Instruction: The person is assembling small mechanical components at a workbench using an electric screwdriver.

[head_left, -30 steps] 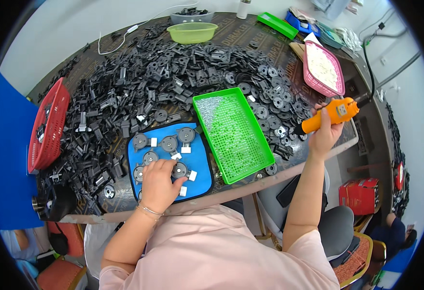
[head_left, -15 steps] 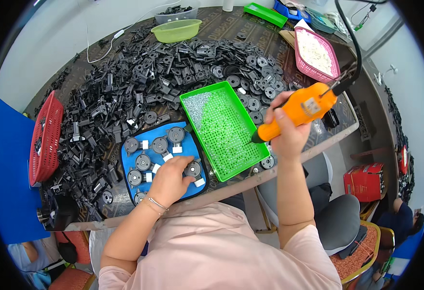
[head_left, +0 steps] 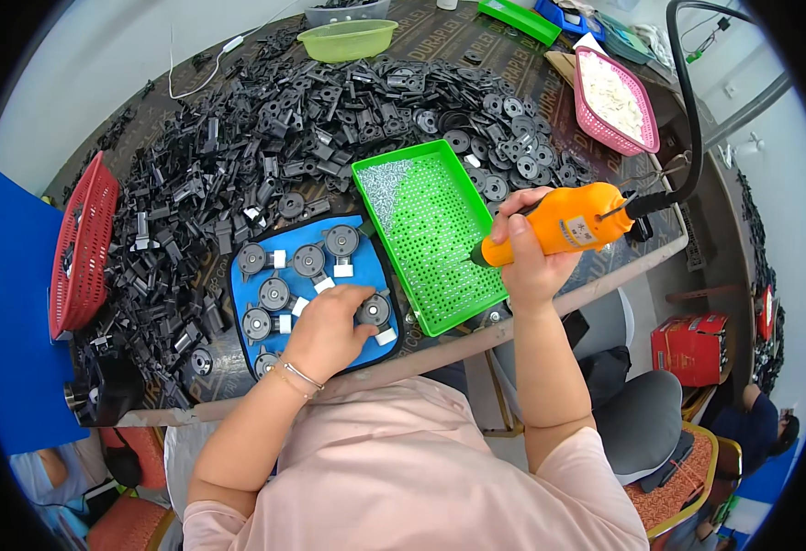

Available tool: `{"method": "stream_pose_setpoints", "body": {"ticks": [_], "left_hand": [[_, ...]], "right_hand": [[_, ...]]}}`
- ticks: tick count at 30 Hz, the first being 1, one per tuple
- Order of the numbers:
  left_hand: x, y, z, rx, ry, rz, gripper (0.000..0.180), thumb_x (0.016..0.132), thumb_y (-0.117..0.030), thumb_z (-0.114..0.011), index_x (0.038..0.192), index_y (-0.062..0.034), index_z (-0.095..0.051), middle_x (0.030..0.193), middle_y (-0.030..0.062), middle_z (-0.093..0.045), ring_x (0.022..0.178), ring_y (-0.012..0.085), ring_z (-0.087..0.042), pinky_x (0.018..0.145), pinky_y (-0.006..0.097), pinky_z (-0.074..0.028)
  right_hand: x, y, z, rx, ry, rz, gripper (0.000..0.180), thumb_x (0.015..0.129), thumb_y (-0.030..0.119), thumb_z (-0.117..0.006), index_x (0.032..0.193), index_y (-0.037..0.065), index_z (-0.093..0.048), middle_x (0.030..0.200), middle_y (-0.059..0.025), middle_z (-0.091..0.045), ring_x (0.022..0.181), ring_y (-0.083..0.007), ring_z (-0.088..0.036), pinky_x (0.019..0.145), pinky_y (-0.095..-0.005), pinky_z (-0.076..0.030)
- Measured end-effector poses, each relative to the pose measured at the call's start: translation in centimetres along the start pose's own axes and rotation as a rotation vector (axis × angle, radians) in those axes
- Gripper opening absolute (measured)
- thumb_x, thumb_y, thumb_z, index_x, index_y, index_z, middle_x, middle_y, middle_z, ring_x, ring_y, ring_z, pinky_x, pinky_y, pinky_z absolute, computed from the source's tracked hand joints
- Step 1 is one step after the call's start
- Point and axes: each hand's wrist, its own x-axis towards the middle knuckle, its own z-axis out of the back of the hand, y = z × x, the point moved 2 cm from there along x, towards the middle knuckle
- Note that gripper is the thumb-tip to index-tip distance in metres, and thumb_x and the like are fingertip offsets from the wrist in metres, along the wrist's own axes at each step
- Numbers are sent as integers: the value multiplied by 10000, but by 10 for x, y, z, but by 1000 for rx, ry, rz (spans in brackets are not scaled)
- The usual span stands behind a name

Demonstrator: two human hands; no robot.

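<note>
My right hand [head_left: 539, 262] is wrapped round an orange electric screwdriver [head_left: 568, 223], held nearly level with its dark nose above the right part of a green perforated tray [head_left: 429, 323]. Small silvery screws [head_left: 383, 191] lie heaped in the tray's far left corner. Left of the tray, several round black wheel parts with white blocks rest on a blue mat [head_left: 279, 237] with a dark border. My left hand [head_left: 330, 332] lies over this mat, thumb and forefinger curled about the near right black wheel part [head_left: 377, 309]. The screwdriver's bit is hard to make out.
Loose black plastic parts [head_left: 274, 138] cover much of the table. A red basket [head_left: 82, 248] stands at the left, a yellow-green bowl [head_left: 348, 41] at the back. At the far right, a pink basket [head_left: 619, 101] holds pale pieces. A black cable [head_left: 695, 119] runs up from the screwdriver.
The view has shifted a little. The screwdriver's rear end has dropped, so it lies more level, and its nose has moved slightly left over the tray. My left hand stays at the same wheel part.
</note>
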Motion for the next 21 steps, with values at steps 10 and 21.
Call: {"method": "stream_pose_setpoints", "body": {"ticks": [10,21], "left_hand": [[-1,-2,1,41,-10,-8,399,698,-78,-743,1076,-10,-635,975,163,-640,917,354,-599,824,414,-488],[0,-2,2,17,-14,-12,402,690,-73,-747,1073,-14,-640,962,158,-640,905,349,-600,807,410,-493]], "right_hand": [[0,5,-3,-31,45,-57,276,812,-61,-570,1058,31,-485,905,-142,-577,638,-171,-557,618,-285,-484],[0,5,-2,15,7,-57,271,814,-62,-563,1059,28,-489,880,-137,-579,628,-183,-551,605,-287,-475]]}}
